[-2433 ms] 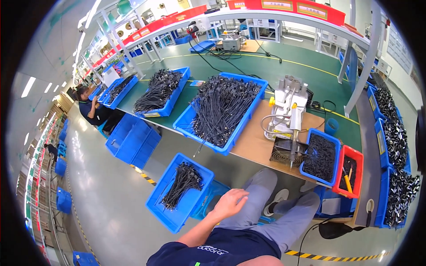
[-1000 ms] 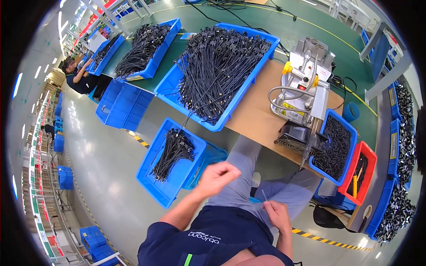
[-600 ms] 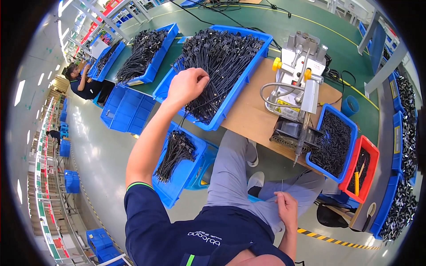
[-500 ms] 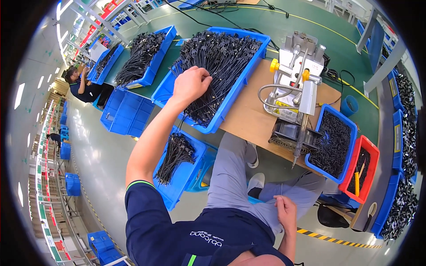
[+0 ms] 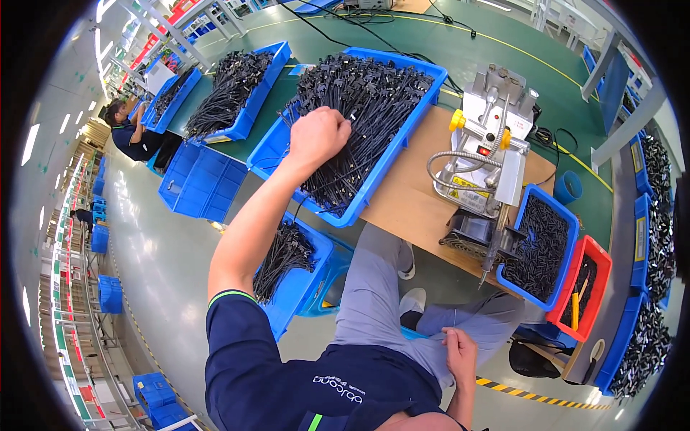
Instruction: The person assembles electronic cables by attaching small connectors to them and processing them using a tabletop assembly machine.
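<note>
Hovering over black cables [image 5: 384, 100] heaped in a large blue bin [image 5: 407, 132] at the workbench's edge, the left hand [image 5: 318, 136] is curled nearly closed; whether a cable is gripped by its hidden fingertips cannot be told. Near the lap, a thin pale rod [image 5: 454, 317] is pinched upright between thumb and fingers of the right hand [image 5: 460, 353]. A smaller cable bundle [image 5: 287, 253] is held in a lower blue tray [image 5: 315, 267], partly hidden by the left forearm. Beside the large bin, a silver-and-white benchtop machine [image 5: 480, 152] is fitted with yellow knobs and marked with a yellow warning label [image 5: 468, 188]. Small black pieces [image 5: 535, 248] are piled in a blue bin at its right, next to a red bin [image 5: 605, 267] in which a yellow-handled tool [image 5: 575, 314] is propped. White lettering [image 5: 338, 388] is printed across the navy shirt [image 5: 287, 391].
</note>
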A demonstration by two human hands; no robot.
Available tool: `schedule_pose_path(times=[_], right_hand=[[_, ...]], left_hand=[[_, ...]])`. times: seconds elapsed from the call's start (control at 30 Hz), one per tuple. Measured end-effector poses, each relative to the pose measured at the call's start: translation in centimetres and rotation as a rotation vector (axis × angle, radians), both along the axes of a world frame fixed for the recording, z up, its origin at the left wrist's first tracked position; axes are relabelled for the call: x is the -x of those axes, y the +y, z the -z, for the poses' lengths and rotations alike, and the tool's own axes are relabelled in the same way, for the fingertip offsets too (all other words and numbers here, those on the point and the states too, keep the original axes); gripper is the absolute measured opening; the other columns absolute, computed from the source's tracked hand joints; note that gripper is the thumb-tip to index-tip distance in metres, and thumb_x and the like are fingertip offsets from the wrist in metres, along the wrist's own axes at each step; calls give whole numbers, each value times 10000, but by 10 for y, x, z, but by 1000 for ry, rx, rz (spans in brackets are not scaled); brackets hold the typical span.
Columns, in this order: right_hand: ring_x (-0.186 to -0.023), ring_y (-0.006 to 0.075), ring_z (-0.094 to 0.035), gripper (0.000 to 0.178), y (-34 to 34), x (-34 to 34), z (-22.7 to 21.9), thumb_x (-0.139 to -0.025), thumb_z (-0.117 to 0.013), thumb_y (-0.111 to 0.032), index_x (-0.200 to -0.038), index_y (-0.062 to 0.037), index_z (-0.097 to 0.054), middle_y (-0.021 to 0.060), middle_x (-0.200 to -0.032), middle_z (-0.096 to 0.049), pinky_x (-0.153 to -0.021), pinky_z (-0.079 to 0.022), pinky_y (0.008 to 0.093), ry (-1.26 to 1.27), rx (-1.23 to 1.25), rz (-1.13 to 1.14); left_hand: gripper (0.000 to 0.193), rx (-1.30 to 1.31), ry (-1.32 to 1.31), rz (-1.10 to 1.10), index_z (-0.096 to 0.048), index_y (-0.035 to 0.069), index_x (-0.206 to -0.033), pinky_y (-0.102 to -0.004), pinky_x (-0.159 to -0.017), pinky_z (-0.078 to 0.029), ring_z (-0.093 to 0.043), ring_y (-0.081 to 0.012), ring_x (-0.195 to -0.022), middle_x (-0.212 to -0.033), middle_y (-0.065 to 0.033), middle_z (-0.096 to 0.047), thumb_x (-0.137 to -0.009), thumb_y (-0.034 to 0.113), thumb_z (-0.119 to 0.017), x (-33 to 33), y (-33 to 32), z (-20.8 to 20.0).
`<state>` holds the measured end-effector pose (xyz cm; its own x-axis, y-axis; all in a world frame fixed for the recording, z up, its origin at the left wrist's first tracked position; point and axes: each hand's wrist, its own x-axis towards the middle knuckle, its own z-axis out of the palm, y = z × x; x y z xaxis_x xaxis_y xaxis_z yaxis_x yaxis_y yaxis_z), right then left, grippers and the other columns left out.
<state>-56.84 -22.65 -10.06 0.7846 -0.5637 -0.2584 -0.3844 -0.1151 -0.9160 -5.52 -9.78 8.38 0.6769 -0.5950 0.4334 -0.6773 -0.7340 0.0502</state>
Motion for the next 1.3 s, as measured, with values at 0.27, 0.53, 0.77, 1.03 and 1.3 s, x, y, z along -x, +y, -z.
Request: schedule_pose_path(times=[0.27,0.53,0.77,1.03,1.3], right_hand=[[-744,160,-667,254,5,1,4,-1053,-585,-140,-1141,19,-762,93,-846,-738,-710,-531,310,-47,-16,-6],[-764,103,-628,260,13,-12,-34,-1066,-561,-69,-1289,28,-653,82,-898,-750,-736,-529,267,-306,-346,-52],[-767,77,-584,322,9,-29,-88,-988,-671,-50,-1299,32,-657,41,-923,-669,-704,-458,225,-540,-220,70],[-728,66,-526,218,-2,-46,-119,-893,-728,72,-1102,13,-755,64,-982,-680,-609,-395,211,-570,237,-27],[-728,105,-566,164,-12,-45,-119,-904,-711,65,-1061,15,-722,95,-990,-699,-609,-422,234,-587,314,26]], left_hand=[[197,632,619,253,-696,-8,-991,-253,-601,-542,-683,-79,-665,-751,-42,-719,-1028,180,-654,86,43,-100],[92,501,906,522,-740,20,-1012,-262,-618,-489,-625,-76,-694,-824,-41,-698,-955,90,-762,222,80,-56],[123,569,1133,630,-759,27,-1061,-289,-619,-480,-637,-122,-714,-867,-49,-696,-979,117,-743,291,45,44],[149,455,970,720,-730,30,-1013,-365,-603,-532,-662,-232,-671,-875,-99,-687,-948,162,-752,304,32,32],[153,443,938,739,-782,52,-1052,-344,-656,-553,-707,-230,-750,-883,-99,-737,-936,151,-789,298,10,28]])
